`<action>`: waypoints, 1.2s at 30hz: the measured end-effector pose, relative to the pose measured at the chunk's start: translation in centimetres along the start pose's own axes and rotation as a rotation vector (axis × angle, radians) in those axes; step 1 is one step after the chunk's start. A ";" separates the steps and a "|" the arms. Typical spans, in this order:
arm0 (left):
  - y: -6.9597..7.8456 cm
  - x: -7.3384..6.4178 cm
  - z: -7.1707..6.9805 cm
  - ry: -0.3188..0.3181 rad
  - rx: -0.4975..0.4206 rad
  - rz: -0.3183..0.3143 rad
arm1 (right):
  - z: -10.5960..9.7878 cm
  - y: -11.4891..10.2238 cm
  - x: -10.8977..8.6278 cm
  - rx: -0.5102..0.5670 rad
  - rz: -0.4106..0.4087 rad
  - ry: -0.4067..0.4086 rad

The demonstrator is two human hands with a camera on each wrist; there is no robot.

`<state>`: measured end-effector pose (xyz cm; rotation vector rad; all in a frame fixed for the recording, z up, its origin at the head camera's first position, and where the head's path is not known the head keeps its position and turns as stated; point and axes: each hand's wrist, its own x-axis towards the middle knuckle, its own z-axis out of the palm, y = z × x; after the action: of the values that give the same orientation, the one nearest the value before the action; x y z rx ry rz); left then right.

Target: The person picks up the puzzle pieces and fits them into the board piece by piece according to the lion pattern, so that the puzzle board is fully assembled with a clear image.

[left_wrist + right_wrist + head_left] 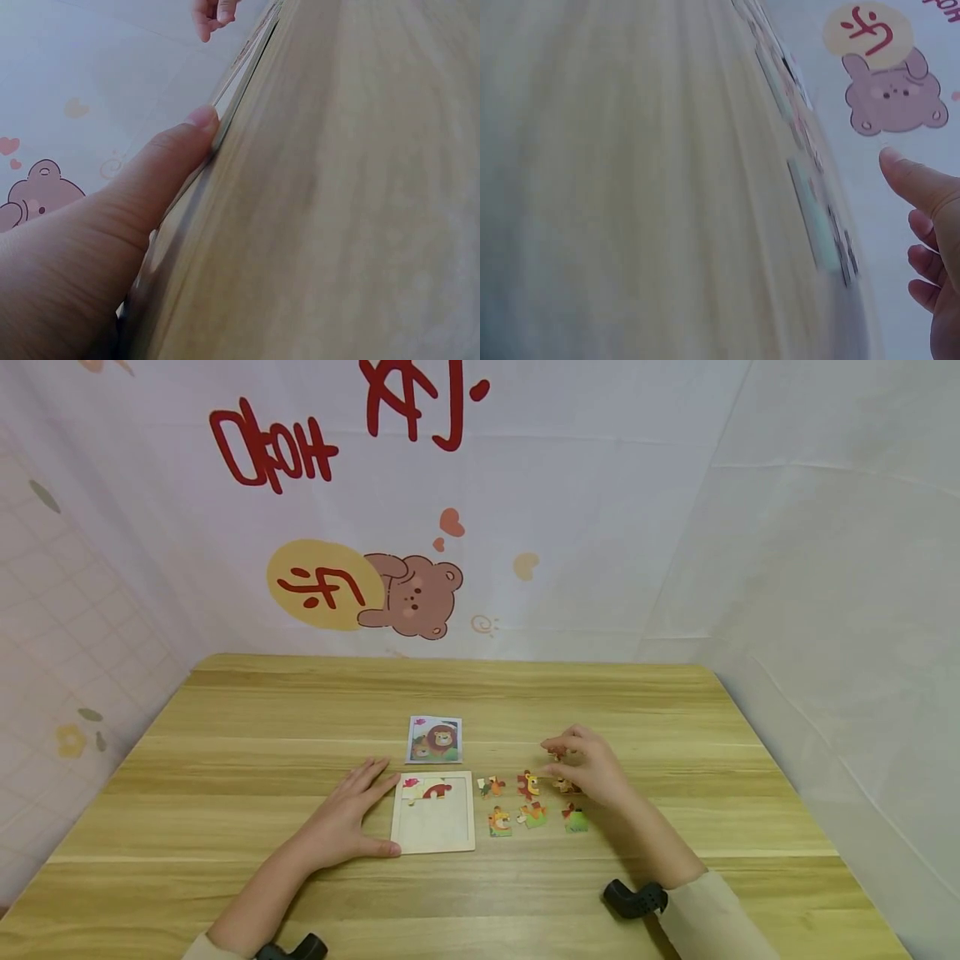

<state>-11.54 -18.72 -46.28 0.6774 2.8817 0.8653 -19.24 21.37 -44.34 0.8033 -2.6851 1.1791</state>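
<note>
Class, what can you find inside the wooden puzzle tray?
Inside the puzzle tray, pieces with pink and dark-red patches sit along the far side; pale base shows below. Whatever is under those pieces is covered.

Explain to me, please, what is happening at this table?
A jigsaw is partly filled. The person's left grip touches the left side of the frame, thumb at the near corner. The right grip hovers over the loose pieces to the right of the frame, with thumb and index finger apart. Some placed pieces lie along the frame's far edge, while most of its base is bare. Beyond it lies a card with a lion picture.
</note>
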 end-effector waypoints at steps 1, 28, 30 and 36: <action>0.0 0.0 0.0 -0.001 0.000 -0.001 | -0.2 0.2 0.0 -0.001 0.008 -0.003; -0.1 -0.2 0.2 0.026 -0.001 0.013 | -2.2 5.6 1.7 -0.077 0.098 -0.166; -0.1 -0.1 0.1 0.027 -0.002 0.014 | -2.3 5.8 1.8 -0.082 0.098 -0.177; 0.1 -0.1 -0.1 0.008 -0.012 -0.002 | -2.4 5.7 1.9 -0.065 0.102 -0.180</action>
<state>-11.46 -18.70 -46.19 0.6713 2.8808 0.8863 -24.09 25.49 -45.85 0.8076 -2.9262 1.0809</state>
